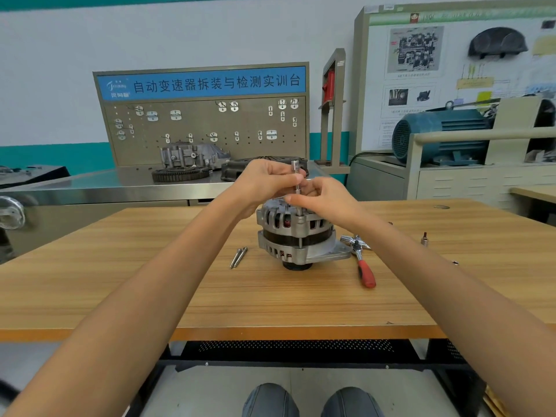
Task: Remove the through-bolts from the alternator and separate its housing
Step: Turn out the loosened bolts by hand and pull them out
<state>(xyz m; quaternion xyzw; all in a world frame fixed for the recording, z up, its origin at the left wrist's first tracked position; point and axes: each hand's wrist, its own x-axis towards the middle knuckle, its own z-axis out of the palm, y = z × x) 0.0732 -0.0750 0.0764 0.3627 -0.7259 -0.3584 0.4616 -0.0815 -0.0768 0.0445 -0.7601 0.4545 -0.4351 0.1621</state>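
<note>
An alternator (296, 233) stands pulley-down on a wooden table (270, 299). Both hands meet above it: the left hand (264, 182) and right hand (323, 195) pinch an upright socket extension (296, 176). Two removed through-bolts (238, 257) lie left; a red-handled ratchet (364, 267) lies right

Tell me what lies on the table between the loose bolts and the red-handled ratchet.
The alternator stands between the loose bolts and the red-handled ratchet, pulley down on the table, as the head view shows.
</note>
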